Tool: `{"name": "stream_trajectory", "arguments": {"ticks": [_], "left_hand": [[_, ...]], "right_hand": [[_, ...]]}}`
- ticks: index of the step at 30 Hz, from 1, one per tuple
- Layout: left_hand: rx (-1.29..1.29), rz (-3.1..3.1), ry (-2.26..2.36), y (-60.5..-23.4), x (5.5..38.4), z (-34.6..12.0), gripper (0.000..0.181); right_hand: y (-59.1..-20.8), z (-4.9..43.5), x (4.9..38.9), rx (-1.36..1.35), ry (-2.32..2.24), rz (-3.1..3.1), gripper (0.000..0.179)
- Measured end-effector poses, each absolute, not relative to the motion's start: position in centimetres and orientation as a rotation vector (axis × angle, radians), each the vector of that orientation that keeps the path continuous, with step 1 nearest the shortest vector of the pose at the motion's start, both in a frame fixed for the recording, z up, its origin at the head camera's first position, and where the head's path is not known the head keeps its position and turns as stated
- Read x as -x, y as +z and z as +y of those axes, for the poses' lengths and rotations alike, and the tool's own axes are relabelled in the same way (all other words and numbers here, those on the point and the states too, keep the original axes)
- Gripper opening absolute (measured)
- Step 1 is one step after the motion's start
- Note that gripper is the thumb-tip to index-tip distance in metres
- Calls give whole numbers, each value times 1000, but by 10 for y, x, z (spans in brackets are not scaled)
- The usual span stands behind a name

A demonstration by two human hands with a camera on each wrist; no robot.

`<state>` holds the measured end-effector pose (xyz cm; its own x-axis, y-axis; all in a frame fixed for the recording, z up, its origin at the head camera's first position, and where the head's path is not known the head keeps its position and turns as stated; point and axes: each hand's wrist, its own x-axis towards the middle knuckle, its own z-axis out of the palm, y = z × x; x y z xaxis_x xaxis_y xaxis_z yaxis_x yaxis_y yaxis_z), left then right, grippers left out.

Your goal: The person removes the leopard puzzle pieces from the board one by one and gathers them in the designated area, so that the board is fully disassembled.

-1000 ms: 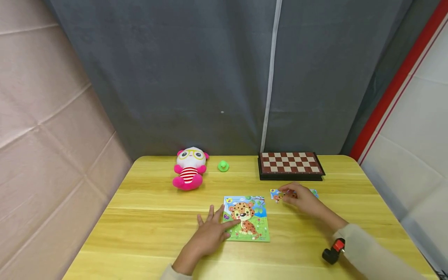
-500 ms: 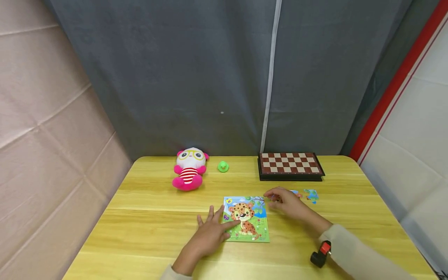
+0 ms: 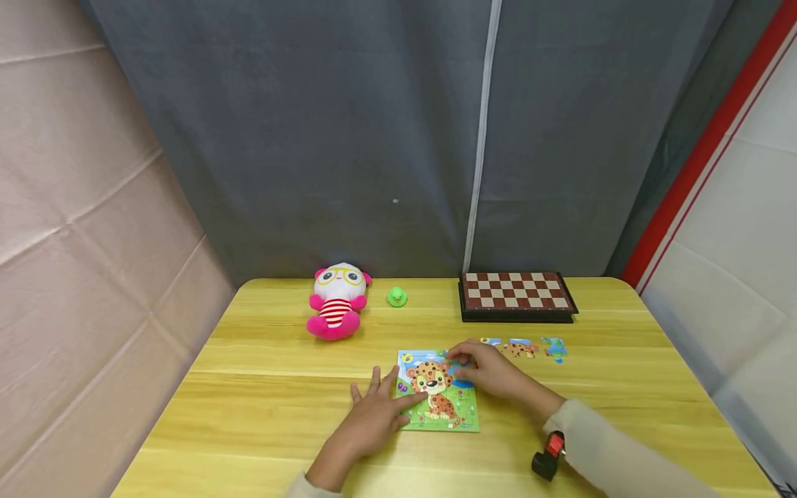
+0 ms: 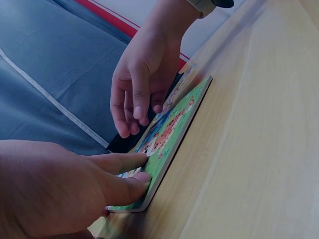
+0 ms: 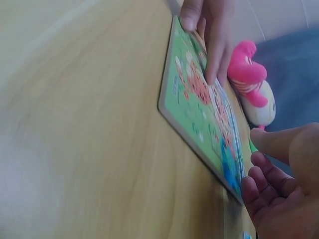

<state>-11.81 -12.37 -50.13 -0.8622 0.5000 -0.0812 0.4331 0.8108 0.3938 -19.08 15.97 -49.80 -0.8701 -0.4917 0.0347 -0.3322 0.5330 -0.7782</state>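
A square leopard jigsaw puzzle (image 3: 463,408) lies flat on the wooden table in front of the person. The left hand (image 3: 372,415) rests at its left side, fingers spread, with the index fingertip on the picture. Over the puzzle's upper right part hovers the right hand (image 3: 488,370), its fingers loosely bent. No piece shows between the right thumb (image 5: 271,142) and fingers; a gap separates them in the right wrist view. Right of the board, loose puzzle pieces lie in a row: a small blue one (image 3: 490,342), a leopard-spotted one (image 3: 520,348) and a blue-green one (image 3: 554,348).
A pink and white panda plush (image 3: 336,304) sits at the table's back left. Beside it is a small green toy duck (image 3: 397,297). A brown and white checkered board box (image 3: 518,296) stands at the back right, before a grey curtain (image 3: 349,138).
The right hand has moved left, from over the row of loose pieces to the puzzle's upper right corner, uncovering the pieces. The left hand has stayed in place.
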Motion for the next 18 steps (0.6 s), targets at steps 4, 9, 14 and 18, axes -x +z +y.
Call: {"name": "stream_trajectory", "arguments": {"ticks": [4, 9, 14, 18], "left_hand": [[-730, 2819, 544, -501, 119, -124, 48], [-724, 2823, 541, -502, 119, -123, 49], [-724, 2824, 544, -503, 120, -123, 49], [-731, 2830, 534, -502, 120, -124, 50]], "right_hand": [[-497, 147, 189, 734, -1246, 2555, 25], [-496, 133, 186, 783, -1251, 2520, 26], [-500, 120, 186, 821, -1260, 2490, 26], [-504, 111, 187, 821, -1241, 2485, 25]]}}
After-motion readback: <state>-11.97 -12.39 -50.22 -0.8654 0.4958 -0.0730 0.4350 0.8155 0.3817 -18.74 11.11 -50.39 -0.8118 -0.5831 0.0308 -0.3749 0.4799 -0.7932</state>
